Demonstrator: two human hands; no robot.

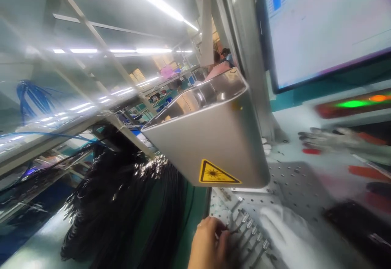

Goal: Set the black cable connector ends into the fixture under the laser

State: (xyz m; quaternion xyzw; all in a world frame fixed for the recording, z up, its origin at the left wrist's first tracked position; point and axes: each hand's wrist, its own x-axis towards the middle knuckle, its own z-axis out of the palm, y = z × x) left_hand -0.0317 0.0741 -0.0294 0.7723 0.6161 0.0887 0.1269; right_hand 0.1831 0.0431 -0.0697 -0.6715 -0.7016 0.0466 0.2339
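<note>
My left hand [207,242] is bare and low in the view, beside a row of metal-ended cable connectors [252,230]. Its fingers are curled, and whatever they grip is hidden behind them. On the other side of the row is my right hand [284,232] in a white glove, smeared by motion, so its fingers cannot be made out. The connectors lie side by side at a slant on a perforated metal plate [293,183]. Above both hands hangs a silver machine housing [210,138] with a yellow laser warning label [216,173].
Thick bundles of black cables [122,203] hang at the left. A monitor [326,28] stands upper right, above a panel with green and orange lights [357,102]. Work gloves [336,138] and a dark flat object [357,228] lie at the right. People sit far behind.
</note>
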